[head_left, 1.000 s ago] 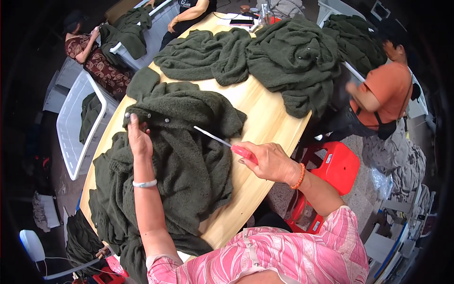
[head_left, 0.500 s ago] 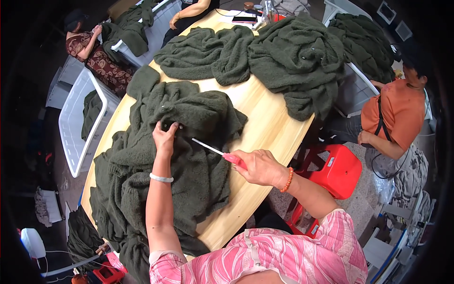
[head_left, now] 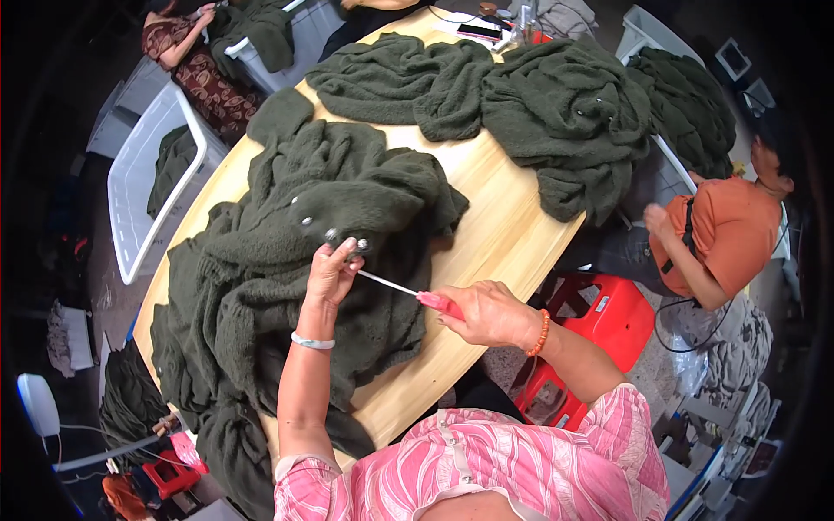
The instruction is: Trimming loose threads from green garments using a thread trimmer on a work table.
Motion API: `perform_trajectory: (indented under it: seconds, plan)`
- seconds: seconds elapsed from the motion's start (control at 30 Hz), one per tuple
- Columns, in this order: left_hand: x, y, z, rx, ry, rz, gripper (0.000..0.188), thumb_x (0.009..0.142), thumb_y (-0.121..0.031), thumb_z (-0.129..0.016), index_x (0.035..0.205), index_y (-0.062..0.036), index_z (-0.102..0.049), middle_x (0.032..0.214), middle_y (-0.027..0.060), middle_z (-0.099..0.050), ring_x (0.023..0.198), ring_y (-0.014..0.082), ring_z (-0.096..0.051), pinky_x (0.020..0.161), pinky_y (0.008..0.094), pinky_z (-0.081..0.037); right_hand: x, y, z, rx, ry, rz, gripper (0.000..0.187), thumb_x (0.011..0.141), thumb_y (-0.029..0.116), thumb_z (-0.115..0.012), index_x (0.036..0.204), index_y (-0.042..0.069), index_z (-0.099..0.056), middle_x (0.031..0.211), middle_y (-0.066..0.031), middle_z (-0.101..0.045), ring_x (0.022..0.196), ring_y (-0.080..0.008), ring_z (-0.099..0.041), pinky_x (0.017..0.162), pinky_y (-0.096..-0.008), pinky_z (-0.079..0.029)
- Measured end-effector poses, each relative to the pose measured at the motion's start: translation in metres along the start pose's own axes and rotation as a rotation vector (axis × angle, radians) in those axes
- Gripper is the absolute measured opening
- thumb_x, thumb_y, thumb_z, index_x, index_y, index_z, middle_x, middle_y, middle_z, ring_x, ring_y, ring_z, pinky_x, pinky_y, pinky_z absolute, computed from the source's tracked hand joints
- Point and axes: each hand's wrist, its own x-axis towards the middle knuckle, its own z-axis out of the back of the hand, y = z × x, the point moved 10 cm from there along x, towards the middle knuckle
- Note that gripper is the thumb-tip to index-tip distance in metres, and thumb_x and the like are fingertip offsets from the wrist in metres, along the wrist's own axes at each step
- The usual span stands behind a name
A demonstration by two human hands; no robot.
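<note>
A dark green fuzzy knit garment lies bunched on the pale wooden table in front of me. My left hand pinches a fold of it beside several shiny round pieces, which look like buttons. In my right hand is a thin rod-shaped tool with a pink handle, its fingers closed round the handle. The tool's pale shaft points left, and its end meets the fabric by my left fingertips. Whether the tip passes into the knit cannot be made out.
More dark green knits are heaped along the table's far side. White bins stand left and beyond. A red stool is at the right, near a person in orange. Another person handles a knit at far left.
My left hand has shifted slightly right, lifting a fold so more shiny pieces show. The tool's end has come to the fabric by its fingers. The person in orange has raised a hand.
</note>
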Motion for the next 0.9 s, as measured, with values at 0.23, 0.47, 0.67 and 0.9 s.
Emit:
perform_trajectory:
  seconds: [0.23, 0.47, 0.67, 0.9]
  plan:
    - [-0.036, 0.007, -0.002, 0.031, 0.055, 0.025, 0.015, 0.088, -0.006, -0.071, 0.099, -0.0040, -0.061, 0.090, 0.0031, -0.064, 0.073, 0.0116, -0.058, 0.058, 0.0265, -0.045, -0.019, 0.017, -0.003, -0.074, -0.076, -0.027, 0.030, 0.091, 0.029, -0.061, 0.117, 0.014, -0.059, 0.073, -0.0187, -0.066, 0.071, -0.0411, -0.065, 0.067, -0.0508, -0.052]
    - [-0.079, 0.011, 0.011, 0.157, 0.001, 0.029, 0.013, 0.088, -0.009, -0.072, 0.096, -0.0023, -0.064, 0.089, 0.0048, -0.065, 0.070, 0.0123, -0.059, 0.059, 0.0256, -0.048, -0.039, 0.039, -0.032, -0.062, 0.047, -0.012, 0.030, 0.092, 0.027, -0.060, 0.117, 0.013, -0.057, 0.078, -0.0203, -0.067, 0.076, -0.0418, -0.065, 0.069, -0.0506, -0.052]
    - [-0.125, -0.030, 0.004, 1.050, -0.073, -0.574, 0.015, 0.082, -0.006, -0.073, 0.096, -0.0042, -0.069, 0.095, 0.0115, -0.066, 0.084, 0.0265, -0.063, 0.072, 0.0372, -0.051, -0.050, 0.043, -0.034, 0.001, -0.133, -0.108, 0.033, 0.092, 0.029, -0.061, 0.120, 0.012, -0.058, 0.082, -0.0209, -0.067, 0.079, -0.0433, -0.064, 0.073, -0.0502, -0.052]
    - [-0.165, -0.030, -0.023, 1.666, 0.037, -0.894, 0.027, 0.069, -0.004, -0.073, 0.095, -0.0087, -0.070, 0.129, 0.0151, -0.055, 0.132, 0.0388, -0.040, 0.107, 0.0593, -0.027, -0.068, 0.072, -0.068, -0.111, 0.084, -0.075, 0.034, 0.091, 0.031, -0.061, 0.119, 0.013, -0.058, 0.084, -0.0198, -0.068, 0.081, -0.0430, -0.065, 0.072, -0.0517, -0.052]
